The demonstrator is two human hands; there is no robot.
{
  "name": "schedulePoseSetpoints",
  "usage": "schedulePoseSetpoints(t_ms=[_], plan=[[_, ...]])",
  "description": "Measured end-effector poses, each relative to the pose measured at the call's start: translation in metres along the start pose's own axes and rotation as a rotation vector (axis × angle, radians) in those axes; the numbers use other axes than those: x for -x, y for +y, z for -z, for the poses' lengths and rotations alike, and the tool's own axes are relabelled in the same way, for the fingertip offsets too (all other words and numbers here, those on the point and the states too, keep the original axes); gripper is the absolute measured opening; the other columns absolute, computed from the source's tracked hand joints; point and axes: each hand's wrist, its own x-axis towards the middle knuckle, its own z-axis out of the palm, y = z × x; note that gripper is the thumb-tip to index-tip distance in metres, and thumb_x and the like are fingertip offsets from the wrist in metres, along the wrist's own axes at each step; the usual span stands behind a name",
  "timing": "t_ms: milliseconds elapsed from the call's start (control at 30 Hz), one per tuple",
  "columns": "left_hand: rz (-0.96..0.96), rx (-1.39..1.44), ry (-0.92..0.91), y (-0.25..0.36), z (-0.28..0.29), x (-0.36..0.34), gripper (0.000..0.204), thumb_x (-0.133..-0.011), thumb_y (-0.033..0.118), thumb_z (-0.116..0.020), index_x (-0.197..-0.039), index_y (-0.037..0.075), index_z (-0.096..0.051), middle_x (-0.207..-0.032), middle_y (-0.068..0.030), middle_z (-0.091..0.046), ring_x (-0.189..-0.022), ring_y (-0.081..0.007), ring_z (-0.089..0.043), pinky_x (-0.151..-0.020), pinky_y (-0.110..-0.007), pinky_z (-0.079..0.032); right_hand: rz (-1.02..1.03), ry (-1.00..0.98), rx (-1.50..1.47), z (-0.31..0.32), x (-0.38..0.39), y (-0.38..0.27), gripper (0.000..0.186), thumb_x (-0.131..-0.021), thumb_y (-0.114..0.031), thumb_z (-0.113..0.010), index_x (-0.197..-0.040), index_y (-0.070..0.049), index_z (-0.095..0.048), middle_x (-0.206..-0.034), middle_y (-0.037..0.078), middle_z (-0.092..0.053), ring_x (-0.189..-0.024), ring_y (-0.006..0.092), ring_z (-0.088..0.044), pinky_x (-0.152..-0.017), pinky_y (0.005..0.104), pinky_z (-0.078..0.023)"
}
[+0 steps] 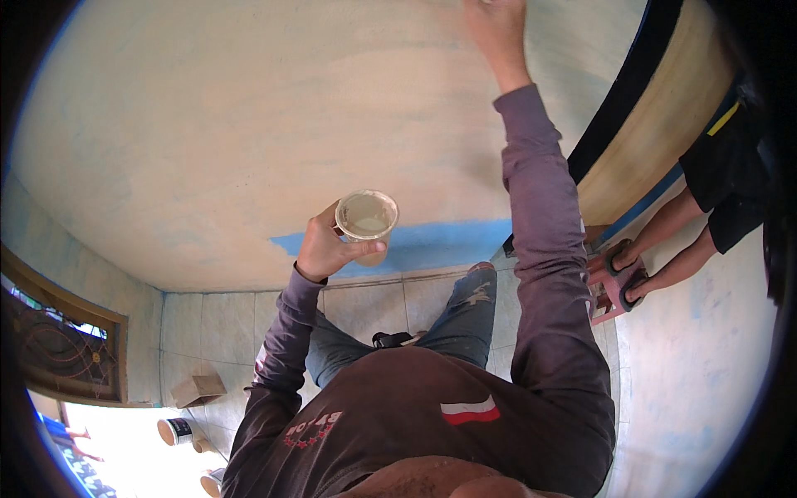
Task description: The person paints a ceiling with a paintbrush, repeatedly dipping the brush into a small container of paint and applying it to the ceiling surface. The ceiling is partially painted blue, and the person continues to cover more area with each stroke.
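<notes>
My left hand is closed round a clear plastic cup, thumb on the near side and fingers behind. A pale, milky liquid lies in the cup, and whitish smears mark its rim. The cup is upright or nearly so, in front of the lower wall. My right arm stretches far up along that wall. At the top edge of the picture my right hand is cut off, so its fingers and anything in them are hidden. Streaky cream paint covers the wall, with a blue patch low down near the floor.
To my right, another person's legs stand on a pinkish stool. A dark vertical band borders the wall there. On the tiled floor at left are a cardboard box and a bucket. A wood-framed window is far left.
</notes>
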Motion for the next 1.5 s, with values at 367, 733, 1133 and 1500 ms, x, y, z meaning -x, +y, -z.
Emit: schedulePoseSetpoints(t_ms=[367, 733, 1133, 1500], plan=[[0.01, 0.049, -0.048, -0.002, 0.001, -0.001, 0.075, -0.07, 0.02, -0.098, -0.131, -0.004, -0.062, -0.116, -0.0132, -0.074, -0.107, -0.0204, -0.071, -0.093, -0.036, -0.058, -0.035, 0.134, 0.209, 0.126, 0.002, 0.026, 0.03, -0.103, -0.022, -0.068, -0.109, 0.007, -0.073, -0.096, 0.008, -0.076, -0.088, 0.011, -0.067, -0.078, 0.0268, -0.052], [0.081, 0.03, -0.116, 0.003, 0.005, -0.004, 0.079, -0.07, 0.014, -0.096, -0.136, -0.006, -0.057, -0.123, -0.0133, -0.07, -0.115, -0.0208, -0.067, -0.1, -0.037, -0.054, -0.305, 0.209, -0.177, 0.164, 0.039, -0.015, 0.028, -0.101, -0.018, -0.068, -0.121, 0.002, -0.072, -0.094, 0.005, -0.072, -0.07, 0.0004, -0.045, -0.054, 0.0176, -0.029], [-0.053, -0.03, -0.067, 0.0, 0.003, -0.007, 0.072, -0.068, 0.022, -0.099, -0.128, -0.001, -0.066, -0.112, -0.0093, -0.075, -0.103, -0.0157, -0.07, -0.092, -0.033, -0.057, -0.571, -0.168, -0.506, 0.12, 0.129, -0.049, 0.024, -0.1, -0.015, -0.066, -0.113, 0.006, -0.071, -0.096, 0.007, -0.073, -0.067, 0.0024, -0.044, -0.055, 0.0177, -0.031], [-0.125, -0.091, -0.083, -0.029, 0.002, -0.009, 0.081, -0.064, 0.029, -0.101, -0.13, -0.001, -0.065, -0.112, -0.0112, -0.076, -0.101, -0.0187, -0.072, -0.091, -0.035, -0.057, -0.667, -0.801, -0.18, 0.079, 0.17, -0.051, 0.017, -0.088, -0.008, -0.08, -0.101, 0.002, -0.076, -0.096, 0.005, -0.077, -0.088, 0.0104, -0.067, -0.082, 0.0254, -0.052]])
